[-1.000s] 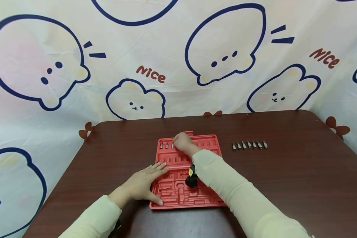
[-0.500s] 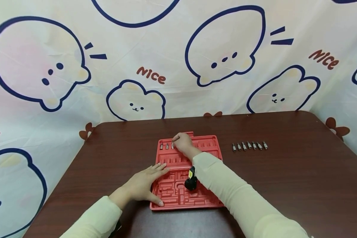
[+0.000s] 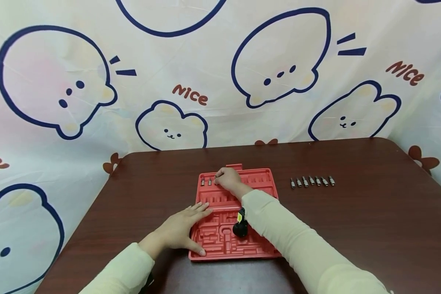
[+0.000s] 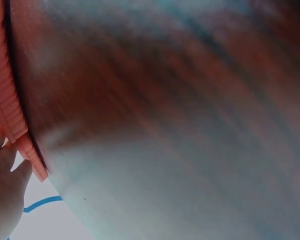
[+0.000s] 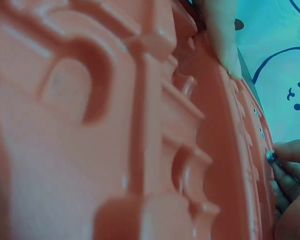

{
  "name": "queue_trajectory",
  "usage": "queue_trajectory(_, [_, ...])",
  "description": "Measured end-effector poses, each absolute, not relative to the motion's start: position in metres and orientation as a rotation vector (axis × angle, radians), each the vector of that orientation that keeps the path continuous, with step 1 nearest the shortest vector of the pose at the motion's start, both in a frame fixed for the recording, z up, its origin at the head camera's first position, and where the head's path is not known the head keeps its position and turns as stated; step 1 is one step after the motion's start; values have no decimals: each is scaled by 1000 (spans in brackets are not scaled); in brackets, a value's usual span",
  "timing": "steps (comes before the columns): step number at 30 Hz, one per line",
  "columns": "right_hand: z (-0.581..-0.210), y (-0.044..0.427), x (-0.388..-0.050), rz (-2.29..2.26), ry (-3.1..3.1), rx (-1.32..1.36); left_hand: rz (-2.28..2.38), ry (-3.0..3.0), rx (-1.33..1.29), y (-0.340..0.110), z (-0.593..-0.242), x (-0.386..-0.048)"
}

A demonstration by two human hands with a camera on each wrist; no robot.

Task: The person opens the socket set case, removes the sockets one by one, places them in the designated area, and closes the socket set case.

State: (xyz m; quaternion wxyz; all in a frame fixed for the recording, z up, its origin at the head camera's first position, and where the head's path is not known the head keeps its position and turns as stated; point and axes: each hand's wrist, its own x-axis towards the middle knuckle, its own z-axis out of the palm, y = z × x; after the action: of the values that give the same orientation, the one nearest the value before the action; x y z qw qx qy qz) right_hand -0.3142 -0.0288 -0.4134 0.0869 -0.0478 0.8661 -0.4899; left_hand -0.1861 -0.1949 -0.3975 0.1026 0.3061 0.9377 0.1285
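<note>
A red moulded tool case (image 3: 213,243) lies opened out flat on the table. My left hand (image 3: 178,228) rests on its left edge with fingers spread and straight. Over the far half, my right hand (image 3: 228,179) pinches a small silver bit socket (image 5: 271,157) between thumb and fingertips, at the third slot from the left of the top row. The right fingers partly hide that socket. Left of it, a first socket (image 3: 202,182) and a second socket (image 3: 210,182) stand in their slots. The left wrist view catches only some left fingers (image 4: 10,180) beside the case edge.
On the dark brown table (image 3: 353,220), several bit sockets (image 3: 312,180) lie in a row to the right of the case. A black wrist camera (image 3: 240,228) hangs under the right sleeve, over the case's near half. A patterned cloth (image 3: 220,122) hangs behind the table.
The right fingers shift slightly around the third socket, which shows more half a second ago than now. The left hand stays on the case edge. The head view has turned a little.
</note>
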Motion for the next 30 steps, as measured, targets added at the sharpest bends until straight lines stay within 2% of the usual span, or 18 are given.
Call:
queue_trajectory(6, [-409,-21,-310,-1580,2490,-141,391,2763,902,-193,-399,-185])
queue_trajectory(13, [-405,-9,-310,-1974,2218,-125,409,2760,890,-191,-398,-186])
queue_trajectory(30, [-367,37,-289,-2220,1821,-233,365,2766,891,-191,-395,-185])
